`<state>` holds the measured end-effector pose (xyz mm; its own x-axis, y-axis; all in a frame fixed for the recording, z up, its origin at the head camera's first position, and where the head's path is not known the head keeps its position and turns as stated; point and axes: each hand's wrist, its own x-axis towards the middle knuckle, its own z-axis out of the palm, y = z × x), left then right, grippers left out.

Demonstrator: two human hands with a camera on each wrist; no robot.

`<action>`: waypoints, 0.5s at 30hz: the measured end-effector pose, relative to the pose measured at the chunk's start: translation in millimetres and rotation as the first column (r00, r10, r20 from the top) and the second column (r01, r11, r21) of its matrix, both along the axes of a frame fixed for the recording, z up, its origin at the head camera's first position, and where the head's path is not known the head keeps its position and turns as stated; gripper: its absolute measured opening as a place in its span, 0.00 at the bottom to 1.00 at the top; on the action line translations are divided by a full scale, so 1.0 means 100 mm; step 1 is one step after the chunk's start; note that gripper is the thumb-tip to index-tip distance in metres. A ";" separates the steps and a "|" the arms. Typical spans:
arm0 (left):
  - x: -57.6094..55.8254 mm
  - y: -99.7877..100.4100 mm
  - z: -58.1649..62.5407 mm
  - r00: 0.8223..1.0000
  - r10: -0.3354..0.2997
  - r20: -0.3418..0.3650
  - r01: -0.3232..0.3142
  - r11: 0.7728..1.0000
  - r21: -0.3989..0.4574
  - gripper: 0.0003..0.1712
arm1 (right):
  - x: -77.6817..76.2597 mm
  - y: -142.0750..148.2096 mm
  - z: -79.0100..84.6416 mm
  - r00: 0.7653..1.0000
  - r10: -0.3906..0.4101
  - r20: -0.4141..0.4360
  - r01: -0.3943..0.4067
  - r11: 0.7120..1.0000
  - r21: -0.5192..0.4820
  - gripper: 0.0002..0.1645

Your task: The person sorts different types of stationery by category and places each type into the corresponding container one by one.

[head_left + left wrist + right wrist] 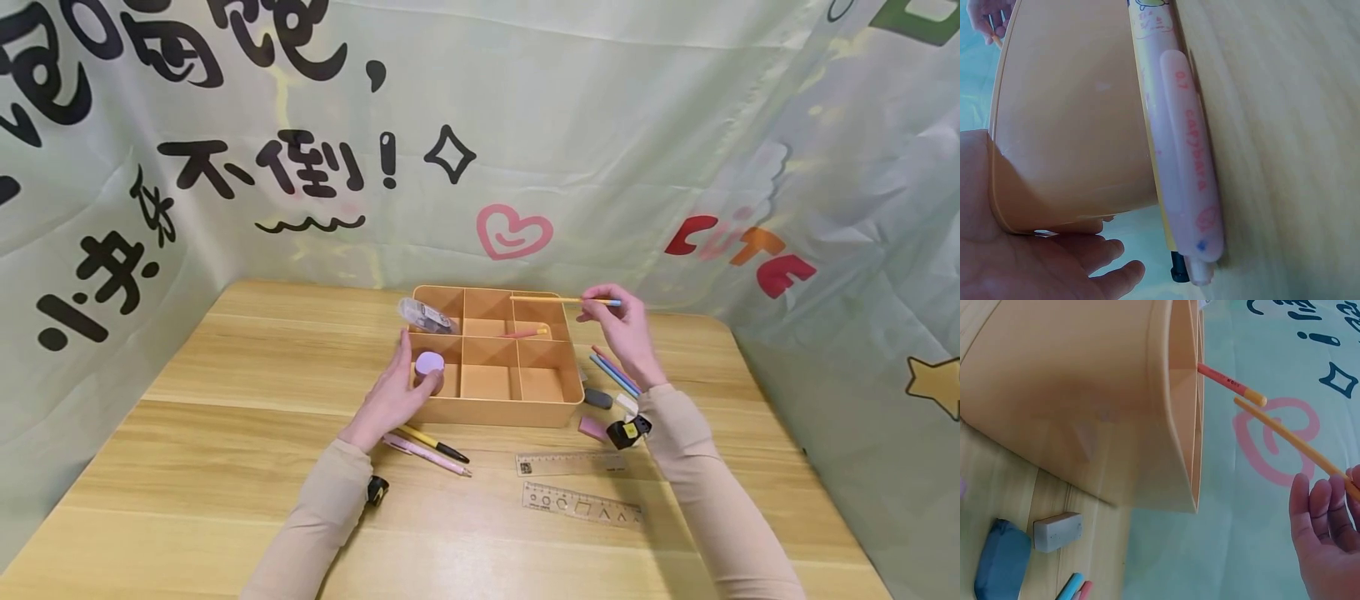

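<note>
An orange storage box with six-part dividers stands on the table. My left hand grips its front left corner, thumb over the rim and fingers along the outer left side. Inside the front left compartment, near that thumb, is a purple-topped round item. A clear case with dark contents leans out of the back left compartment. A red pencil with an orange end lies across a back divider. Above the back right compartment, my right hand pinches a yellow pencil by its blue-ended part, tip pointing left.
In front of the box lie a yellow-and-black pen and a pink pen. Two clear rulers are at front right. Beside the box's right side are a dark eraser, a pink eraser and several coloured pencils.
</note>
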<state>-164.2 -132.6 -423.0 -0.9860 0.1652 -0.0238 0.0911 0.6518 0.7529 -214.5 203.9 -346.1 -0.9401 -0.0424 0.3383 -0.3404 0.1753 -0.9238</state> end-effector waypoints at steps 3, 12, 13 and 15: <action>0.00 0.00 0.00 1.000 -0.002 -0.007 0.002 1.000 0.001 0.56 | 0.01 -0.03 0.01 1.000 -0.010 0.014 0.009 0.998 0.055 0.14; 0.00 0.00 0.00 1.000 0.002 -0.002 -0.002 1.000 -0.001 0.56 | 0.06 -0.10 0.05 0.998 -0.059 0.020 0.052 0.968 0.246 0.15; 0.00 0.00 0.00 1.000 0.002 -0.003 -0.002 1.000 -0.001 0.56 | 0.06 -0.11 0.06 0.998 -0.058 0.023 0.050 0.965 0.259 0.15; 0.00 0.00 0.00 1.000 0.003 -0.003 -0.003 1.000 0.001 0.56 | 0.06 -0.13 0.07 0.998 -0.052 0.032 0.040 0.958 0.283 0.15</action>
<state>-164.2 -132.8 -423.4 -0.9865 0.1627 -0.0203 0.0920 0.6516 0.7530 -208.3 191.0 -339.1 -0.9553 -0.0873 0.2823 -0.2909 0.4452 -0.8468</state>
